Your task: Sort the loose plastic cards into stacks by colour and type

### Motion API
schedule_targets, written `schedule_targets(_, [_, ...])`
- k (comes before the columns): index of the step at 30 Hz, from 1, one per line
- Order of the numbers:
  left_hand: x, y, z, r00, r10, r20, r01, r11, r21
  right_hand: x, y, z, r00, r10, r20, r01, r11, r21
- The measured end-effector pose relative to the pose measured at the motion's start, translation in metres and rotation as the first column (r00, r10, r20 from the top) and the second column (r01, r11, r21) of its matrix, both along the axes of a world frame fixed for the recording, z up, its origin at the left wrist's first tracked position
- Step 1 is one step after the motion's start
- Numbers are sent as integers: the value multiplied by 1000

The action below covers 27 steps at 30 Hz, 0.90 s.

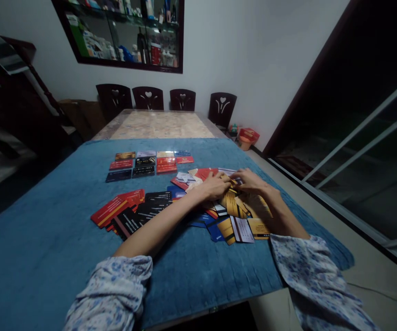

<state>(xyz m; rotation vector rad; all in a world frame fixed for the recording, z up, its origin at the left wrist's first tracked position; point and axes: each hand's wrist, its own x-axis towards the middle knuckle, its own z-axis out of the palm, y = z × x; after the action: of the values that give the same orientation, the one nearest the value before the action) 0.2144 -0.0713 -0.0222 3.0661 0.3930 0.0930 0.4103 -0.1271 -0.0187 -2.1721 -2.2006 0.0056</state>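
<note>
Red cards [115, 209] and black cards [155, 205] lie fanned at left on the cloth-covered surface [46, 220]. Further right, the left hand [215, 186] and the right hand [250, 180] touch the card pile [233, 205]; whether their fingers clamp any card, I cannot tell.

From my station I see dark chairs [158, 100] along the far wall [212, 59], a stocked cabinet [131, 66] set into it, and an orange bucket [245, 143] at far right.
</note>
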Motion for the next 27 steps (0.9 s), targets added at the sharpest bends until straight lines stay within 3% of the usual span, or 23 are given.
schedule_targets(6, [-13, 6, 1, 997, 51, -52, -50, 999, 8, 2, 7, -18, 1000, 9, -29, -6, 996, 93])
schedule_targets(12, [-38, 11, 6, 990, 141, -23, -140, 990, 29, -13, 16, -28, 979, 191, -71, -170, 958, 232])
schedule_targets(17, [-59, 16, 10, 977, 213, -16, -212, 977, 38, -26, 15, -26, 929, 346, -130, -302, 913, 273])
schedule_targets(27, [-78, 27, 11, 969, 246, -16, -247, 968, -48, -38, 10, -16, 847, 481, -225, -427, 869, 249])
